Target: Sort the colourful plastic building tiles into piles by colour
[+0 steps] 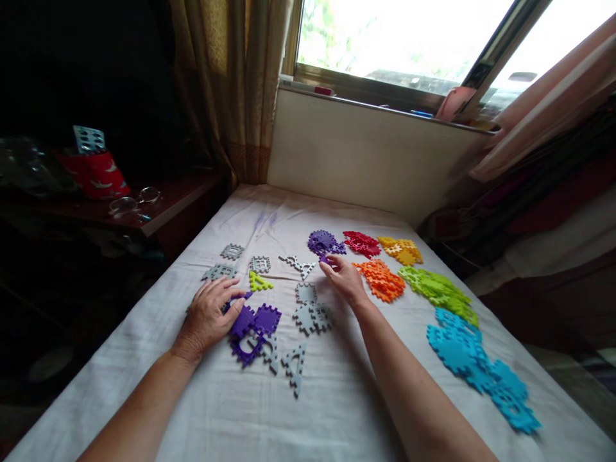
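My left hand rests over the left edge of the purple pieces, fingers slightly apart, its fingertips near a purple piece. A dark grey piece lies just beyond it. My right hand is closed on a small purple piece, beside the purple pile. Left of that hand lie pale grey triangles and grey squares. A lime triangle sits between the hands, and more grey triangles lie nearer me.
Red, yellow, orange, lime and blue piles curve along the right side of the white sheet. Glasses and a red container stand on a dark table at left.
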Action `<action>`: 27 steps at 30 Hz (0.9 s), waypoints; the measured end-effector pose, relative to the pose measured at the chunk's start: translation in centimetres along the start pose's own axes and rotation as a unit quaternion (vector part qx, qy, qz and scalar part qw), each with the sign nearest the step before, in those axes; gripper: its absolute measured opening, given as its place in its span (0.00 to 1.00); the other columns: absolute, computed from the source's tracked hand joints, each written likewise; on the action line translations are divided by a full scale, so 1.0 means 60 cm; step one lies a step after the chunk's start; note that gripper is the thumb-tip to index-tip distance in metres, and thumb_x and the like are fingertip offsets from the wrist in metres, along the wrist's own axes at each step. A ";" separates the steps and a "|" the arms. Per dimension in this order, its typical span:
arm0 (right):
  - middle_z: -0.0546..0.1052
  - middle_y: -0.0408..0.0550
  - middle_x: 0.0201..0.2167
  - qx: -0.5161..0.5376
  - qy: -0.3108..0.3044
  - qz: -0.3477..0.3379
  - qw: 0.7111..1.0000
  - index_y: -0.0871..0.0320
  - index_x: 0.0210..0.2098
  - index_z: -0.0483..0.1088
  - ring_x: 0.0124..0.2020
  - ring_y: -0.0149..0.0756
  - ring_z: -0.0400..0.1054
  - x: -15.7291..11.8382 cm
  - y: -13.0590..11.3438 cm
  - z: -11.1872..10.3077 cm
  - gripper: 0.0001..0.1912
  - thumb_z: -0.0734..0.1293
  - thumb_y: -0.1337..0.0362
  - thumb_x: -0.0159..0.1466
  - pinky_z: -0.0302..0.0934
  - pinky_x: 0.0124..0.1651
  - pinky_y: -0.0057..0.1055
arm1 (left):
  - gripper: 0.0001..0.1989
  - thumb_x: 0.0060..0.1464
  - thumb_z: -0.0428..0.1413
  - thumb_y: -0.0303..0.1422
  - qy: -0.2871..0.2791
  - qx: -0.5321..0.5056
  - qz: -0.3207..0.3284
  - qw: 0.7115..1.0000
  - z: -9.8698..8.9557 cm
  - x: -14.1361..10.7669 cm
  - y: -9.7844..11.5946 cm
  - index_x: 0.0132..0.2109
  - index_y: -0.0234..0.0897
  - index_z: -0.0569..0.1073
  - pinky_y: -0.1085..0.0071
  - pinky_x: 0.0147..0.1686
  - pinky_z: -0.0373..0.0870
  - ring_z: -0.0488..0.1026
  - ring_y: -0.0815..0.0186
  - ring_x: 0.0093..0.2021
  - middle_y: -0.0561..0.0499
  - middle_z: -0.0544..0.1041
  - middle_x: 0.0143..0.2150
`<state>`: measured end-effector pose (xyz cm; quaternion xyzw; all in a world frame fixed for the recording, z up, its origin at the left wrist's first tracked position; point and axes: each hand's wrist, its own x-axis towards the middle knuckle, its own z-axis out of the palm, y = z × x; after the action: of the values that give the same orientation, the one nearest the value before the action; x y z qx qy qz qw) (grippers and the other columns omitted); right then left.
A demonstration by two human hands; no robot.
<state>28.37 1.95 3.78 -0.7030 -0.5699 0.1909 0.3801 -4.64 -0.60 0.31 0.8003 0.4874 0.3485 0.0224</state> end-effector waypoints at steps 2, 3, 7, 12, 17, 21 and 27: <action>0.81 0.51 0.44 -0.078 0.039 0.043 0.995 0.54 0.46 0.75 0.44 0.42 0.75 0.044 0.017 -0.006 0.19 0.70 0.53 0.59 0.67 0.49 0.38 | 0.14 0.60 0.50 0.42 0.006 0.004 -0.002 1.000 0.001 -0.001 0.000 0.41 0.45 0.79 0.50 0.61 0.63 0.72 0.54 0.57 0.47 0.80 0.52; 0.81 0.52 0.45 -0.104 0.049 0.062 0.991 0.54 0.47 0.75 0.45 0.44 0.75 0.063 0.023 -0.009 0.19 0.70 0.53 0.59 0.67 0.50 0.38 | 0.14 0.60 0.50 0.42 0.008 0.006 -0.002 1.000 0.001 -0.001 0.001 0.41 0.45 0.79 0.50 0.61 0.63 0.72 0.54 0.57 0.47 0.80 0.52; 0.79 0.55 0.48 -0.121 0.063 0.105 0.985 0.58 0.51 0.73 0.48 0.44 0.74 0.106 0.031 -0.010 0.21 0.68 0.54 0.62 0.65 0.51 0.37 | 0.14 0.60 0.50 0.40 0.005 0.020 -0.002 1.000 -0.003 0.001 0.003 0.41 0.45 0.79 0.49 0.62 0.62 0.72 0.54 0.57 0.48 0.80 0.51; 0.78 0.55 0.50 -0.087 0.085 -0.008 0.993 0.58 0.46 0.76 0.52 0.43 0.71 0.054 0.025 0.008 0.15 0.65 0.61 0.62 0.64 0.56 0.39 | 0.13 0.60 0.50 0.40 0.002 0.038 -0.014 0.999 -0.011 0.001 0.006 0.39 0.46 0.79 0.48 0.63 0.60 0.71 0.53 0.58 0.49 0.80 0.52; 0.80 0.49 0.45 -0.061 -0.086 -0.235 0.966 0.53 0.42 0.77 0.48 0.40 0.72 -0.075 -0.035 0.040 0.10 0.68 0.61 0.61 0.64 0.54 0.39 | 0.11 0.57 0.52 0.39 -0.034 0.043 -0.019 0.998 -0.012 0.001 0.011 0.39 0.47 0.79 0.46 0.64 0.58 0.70 0.52 0.60 0.49 0.80 0.52; 0.80 0.50 0.45 -0.138 -0.191 -0.267 0.934 0.53 0.43 0.77 0.48 0.44 0.70 -0.140 -0.095 0.055 0.14 0.73 0.58 0.58 0.62 0.53 0.41 | 0.10 0.56 0.53 0.39 -0.038 0.040 -0.022 0.998 -0.012 0.002 0.013 0.39 0.47 0.80 0.45 0.63 0.58 0.70 0.51 0.60 0.50 0.80 0.53; 0.75 0.54 0.53 -0.209 -0.205 -0.211 0.933 0.54 0.40 0.78 0.56 0.50 0.65 -0.148 -0.125 0.063 0.15 0.75 0.55 0.56 0.60 0.56 0.46 | 0.11 0.57 0.53 0.40 -0.034 0.034 -0.023 0.999 -0.010 0.001 0.011 0.40 0.47 0.79 0.45 0.63 0.58 0.70 0.52 0.60 0.49 0.80 0.53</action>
<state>18.34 -4.80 5.57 -0.5757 -0.7976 0.1232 0.1312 -4.49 -1.08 1.03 0.8007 0.5160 0.3039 0.0192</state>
